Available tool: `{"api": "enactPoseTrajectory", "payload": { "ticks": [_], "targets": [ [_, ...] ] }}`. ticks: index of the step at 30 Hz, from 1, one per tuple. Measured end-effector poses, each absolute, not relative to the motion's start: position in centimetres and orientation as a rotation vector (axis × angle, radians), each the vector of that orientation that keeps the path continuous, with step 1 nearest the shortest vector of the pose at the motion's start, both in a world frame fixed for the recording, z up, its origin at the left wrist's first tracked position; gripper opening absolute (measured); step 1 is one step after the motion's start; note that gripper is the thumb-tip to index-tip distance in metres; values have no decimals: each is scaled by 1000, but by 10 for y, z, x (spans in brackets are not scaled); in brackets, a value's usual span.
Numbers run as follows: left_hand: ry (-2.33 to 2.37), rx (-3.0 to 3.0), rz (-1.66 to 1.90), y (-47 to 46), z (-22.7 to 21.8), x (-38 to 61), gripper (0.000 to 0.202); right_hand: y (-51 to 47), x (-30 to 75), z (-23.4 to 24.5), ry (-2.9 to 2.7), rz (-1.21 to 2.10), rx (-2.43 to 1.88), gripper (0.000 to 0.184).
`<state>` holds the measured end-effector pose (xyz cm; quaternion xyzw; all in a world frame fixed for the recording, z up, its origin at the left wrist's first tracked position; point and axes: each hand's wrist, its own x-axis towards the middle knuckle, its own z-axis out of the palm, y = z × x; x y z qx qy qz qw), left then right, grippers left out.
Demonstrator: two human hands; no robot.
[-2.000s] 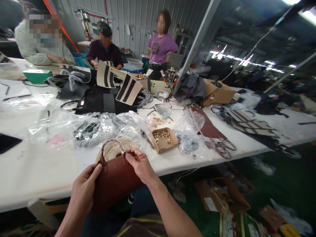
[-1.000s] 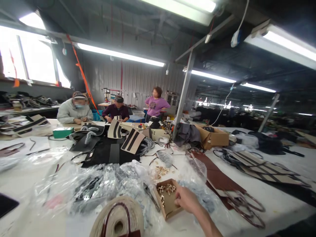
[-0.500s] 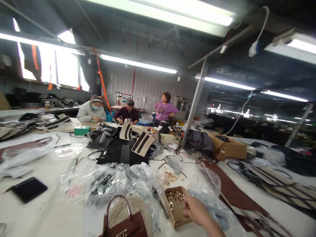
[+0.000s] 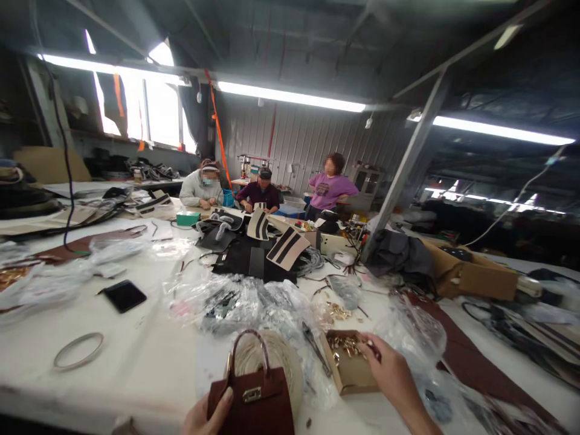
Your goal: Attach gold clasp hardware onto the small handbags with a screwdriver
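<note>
A small brown handbag (image 4: 254, 402) with an upright handle and a metal clasp stands at the bottom centre. My left hand (image 4: 208, 414) grips its left side, thumb on the front. My right hand (image 4: 392, 368) is over the right side of an open cardboard box (image 4: 357, 383), fingers pinched together. Something small and dark shows at those fingertips, too small to name. Gold-coloured metal fittings (image 4: 347, 347) lie inside the box. Just left of the box rests a dark pair of pliers or similar tool (image 4: 316, 349). Behind the handbag is a pale roll of cord (image 4: 290, 368).
Crumpled clear plastic (image 4: 258, 302) and loose gold fittings (image 4: 338, 311) lie beyond the box. A black phone-like slab (image 4: 124, 296) and a ring (image 4: 78, 351) are on the left. Striped panels (image 4: 289, 248) are piled farther back. Three people (image 4: 333, 187) are across the table.
The view has swung left, so the scene sits farther right. My left hand has come into view on the handbag. My right hand has shifted toward the fittings at the box's far end.
</note>
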<state>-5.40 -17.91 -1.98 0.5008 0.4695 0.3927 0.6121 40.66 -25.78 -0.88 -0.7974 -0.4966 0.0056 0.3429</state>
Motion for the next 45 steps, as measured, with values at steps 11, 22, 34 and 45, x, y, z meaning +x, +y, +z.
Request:
{"api": "enactPoseTrajectory", "payload": {
  "ticks": [11, 22, 34, 45],
  "targets": [
    [1063, 962, 803, -190, -25, -36, 61, -300, 169, -18, -1959, 412, -1447, 26],
    [1068, 926, 772, -189, -25, -32, 55, -278, 146, -25, -1609, 163, -1621, 21],
    [1145, 1299, 748, -184, -26, -29, 42, -236, 208, -14, -1480, 691, -1546, 14],
    [1114, 1395, 728, -183, -24, -31, 35, -236, 199, -9, -1795, 515, -1409, 23]
  ]
}}
